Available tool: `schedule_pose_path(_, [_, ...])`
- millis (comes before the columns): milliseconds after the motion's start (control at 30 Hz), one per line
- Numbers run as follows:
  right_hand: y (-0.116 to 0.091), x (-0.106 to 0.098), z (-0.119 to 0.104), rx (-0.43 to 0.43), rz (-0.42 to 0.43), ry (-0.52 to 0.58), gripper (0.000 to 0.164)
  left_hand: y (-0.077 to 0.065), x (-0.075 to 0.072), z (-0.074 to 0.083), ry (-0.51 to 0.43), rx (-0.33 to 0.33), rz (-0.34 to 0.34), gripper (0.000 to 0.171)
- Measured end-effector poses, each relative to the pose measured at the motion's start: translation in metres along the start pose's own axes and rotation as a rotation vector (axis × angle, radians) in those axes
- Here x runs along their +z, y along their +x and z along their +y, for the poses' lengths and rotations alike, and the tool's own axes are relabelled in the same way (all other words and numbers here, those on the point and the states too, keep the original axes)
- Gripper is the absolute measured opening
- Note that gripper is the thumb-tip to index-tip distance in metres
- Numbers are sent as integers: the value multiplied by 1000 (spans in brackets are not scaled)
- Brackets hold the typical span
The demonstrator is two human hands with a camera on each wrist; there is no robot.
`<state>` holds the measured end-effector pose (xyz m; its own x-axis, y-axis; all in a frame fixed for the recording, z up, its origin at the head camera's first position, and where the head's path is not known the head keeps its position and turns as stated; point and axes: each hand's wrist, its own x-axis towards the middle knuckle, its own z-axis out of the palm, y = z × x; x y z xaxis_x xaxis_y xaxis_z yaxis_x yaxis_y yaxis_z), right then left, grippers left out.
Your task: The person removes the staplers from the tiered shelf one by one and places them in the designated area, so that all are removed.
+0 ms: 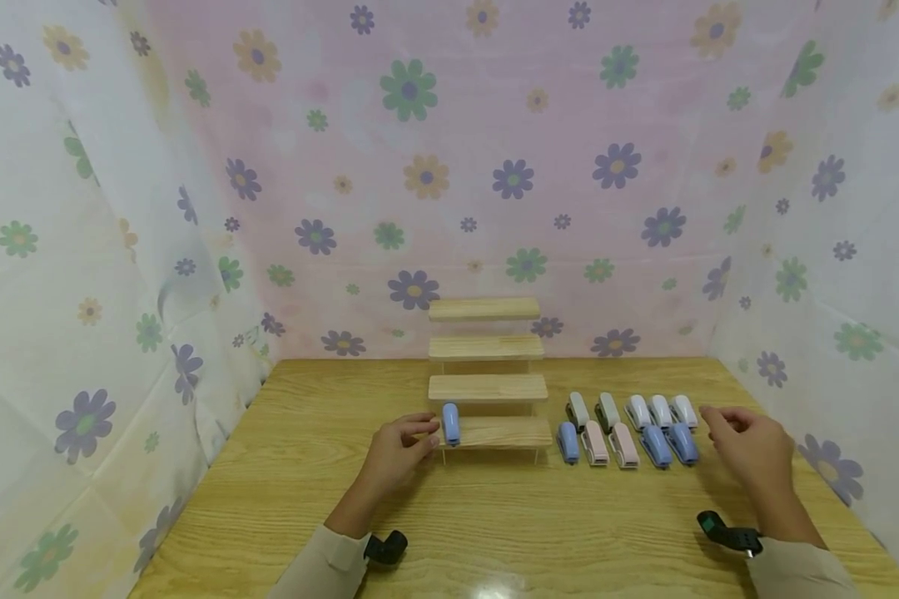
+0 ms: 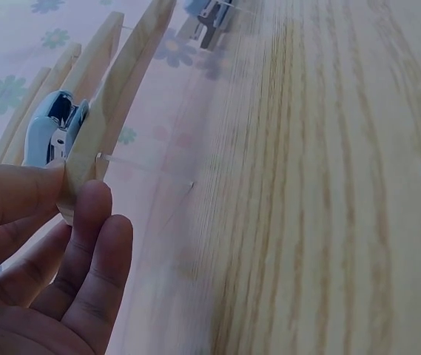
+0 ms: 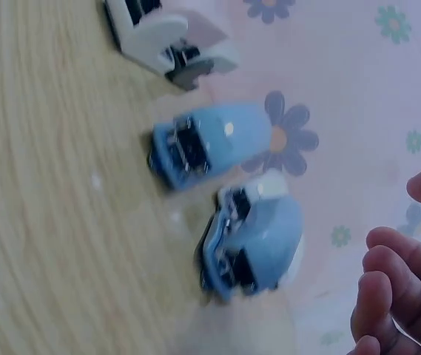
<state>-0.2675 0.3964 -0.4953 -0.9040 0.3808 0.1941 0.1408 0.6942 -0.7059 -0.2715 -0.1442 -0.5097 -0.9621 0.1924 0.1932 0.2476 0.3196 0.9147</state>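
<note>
A small blue stapler (image 1: 451, 423) stands on the left end of the lowest step (image 1: 502, 431) of a wooden stepped rack. My left hand (image 1: 397, 453) is at that end, its thumb close to the stapler's base. In the left wrist view the thumb and fingers lie loosely about the step's end; whether they press it is unclear. At the right, my right hand (image 1: 752, 445) hovers beside a group of small staplers, thumb and fingers apart, holding nothing. Nearest to it are a white stapler (image 1: 683, 411) and a blue stapler (image 1: 681, 443).
Several more staplers stand in two rows right of the rack: grey-green staplers (image 1: 607, 411) and white ones behind, pink staplers (image 1: 624, 446) and blue ones in front. Higher steps (image 1: 487, 387) rise toward the flowered cloth (image 1: 479, 208) enclosing the wooden table (image 1: 509, 516).
</note>
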Motion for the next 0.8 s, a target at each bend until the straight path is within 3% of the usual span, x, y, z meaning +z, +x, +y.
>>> schedule_pose_path(433, [-10, 2, -40, -191, -12, -67, 54, -2, 1, 1, -30, -25, -4, 28])
schedule_pose_path(800, [-20, 12, -71, -298, -12, -39, 48, -3, 0, 7, -56, -3, -2, 29])
